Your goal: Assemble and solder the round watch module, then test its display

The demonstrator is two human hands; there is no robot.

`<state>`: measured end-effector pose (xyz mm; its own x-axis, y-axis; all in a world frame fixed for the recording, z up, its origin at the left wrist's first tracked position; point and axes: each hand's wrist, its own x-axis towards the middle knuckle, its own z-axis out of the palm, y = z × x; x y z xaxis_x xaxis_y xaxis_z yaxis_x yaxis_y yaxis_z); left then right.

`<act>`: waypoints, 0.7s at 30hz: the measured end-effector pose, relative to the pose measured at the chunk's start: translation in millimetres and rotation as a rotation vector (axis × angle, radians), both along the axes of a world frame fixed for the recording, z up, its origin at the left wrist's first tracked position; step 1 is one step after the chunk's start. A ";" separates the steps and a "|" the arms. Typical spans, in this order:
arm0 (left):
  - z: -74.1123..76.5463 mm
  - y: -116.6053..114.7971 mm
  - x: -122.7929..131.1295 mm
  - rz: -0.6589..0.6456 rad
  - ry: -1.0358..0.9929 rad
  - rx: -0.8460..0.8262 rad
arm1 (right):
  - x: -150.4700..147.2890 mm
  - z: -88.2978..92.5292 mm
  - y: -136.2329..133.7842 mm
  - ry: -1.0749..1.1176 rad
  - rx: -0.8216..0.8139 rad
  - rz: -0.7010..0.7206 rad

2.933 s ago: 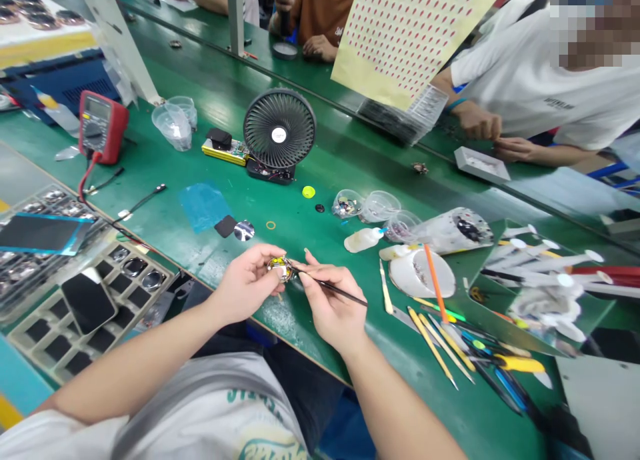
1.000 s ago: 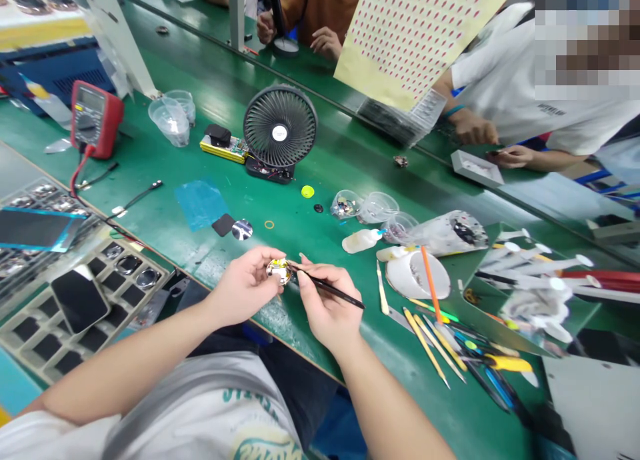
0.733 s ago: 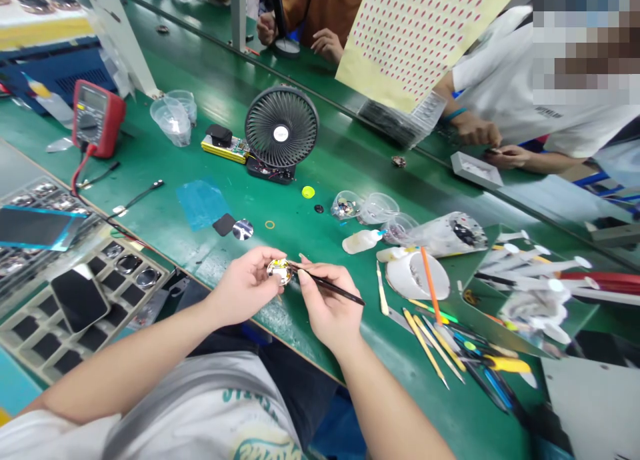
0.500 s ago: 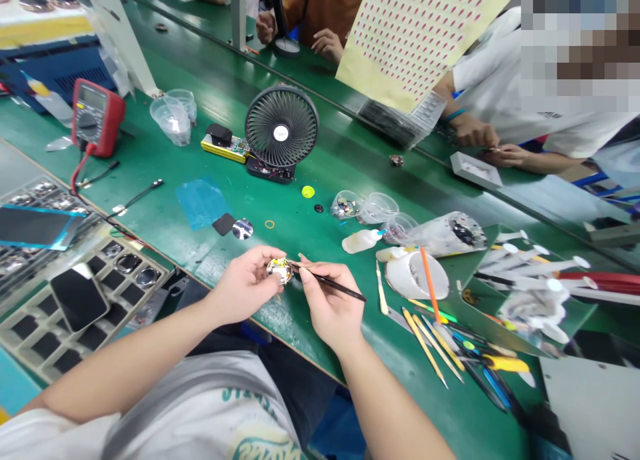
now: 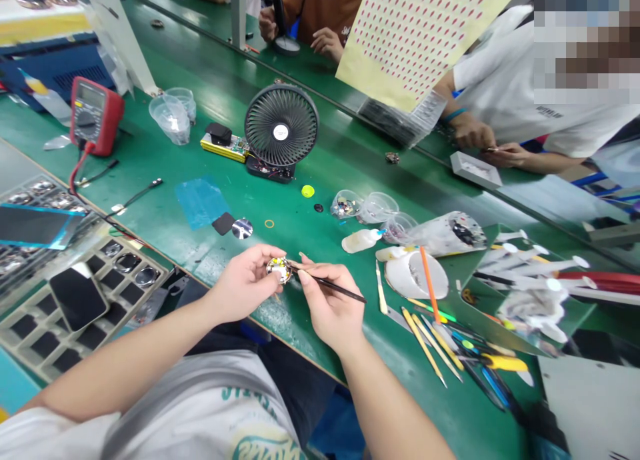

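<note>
Round metal-rimmed part (image 5: 281,267) is sitting right in the fingers of the left hand (image 5: 245,283), being held up over the green bench (image 5: 280,197) near its front edge. That grip is pinching it at the rim, the thumb pressing at the near side, the index finger curving along the far side. Over on the other flank, the right hand (image 5: 333,300) is pinching a slim dark tool (image 5: 345,292) like a pen, its tip pointing in at the part's right edge; whether it is touching, I'm not able to tell!

How is this little one going to handle? It's looking light and stiff, and that shiny rim is probably being slippery under bare skin. The inside, showing yellow and white, is looking fragile, so the rim is offering the best hold, with fingertips staying off the face.

Moving outward, a thin yellow ring (image 5: 269,224) is lying just beyond the hands, with a silver disc (image 5: 243,229) resting beside a dark square pad (image 5: 223,224). A small white bottle (image 5: 362,241) is lying on its side to the right. Farther out, a black fan (image 5: 281,125) is facing the hands, and a red multimeter (image 5: 95,117) is standing off to the left.
</note>
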<state>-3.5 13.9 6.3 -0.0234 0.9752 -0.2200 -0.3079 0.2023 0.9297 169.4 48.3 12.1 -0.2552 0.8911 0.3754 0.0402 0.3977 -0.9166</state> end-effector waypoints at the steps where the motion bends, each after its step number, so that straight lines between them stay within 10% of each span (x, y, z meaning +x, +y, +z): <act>1: 0.7 0.6 0.0 0.002 -0.004 -0.007 | 0.7 0.7 0.2 -0.005 -0.005 0.007; 21: 3.7 3.0 -1.7 -0.006 -0.017 -0.044 | 1.8 8.0 3.6 0.076 -0.091 0.075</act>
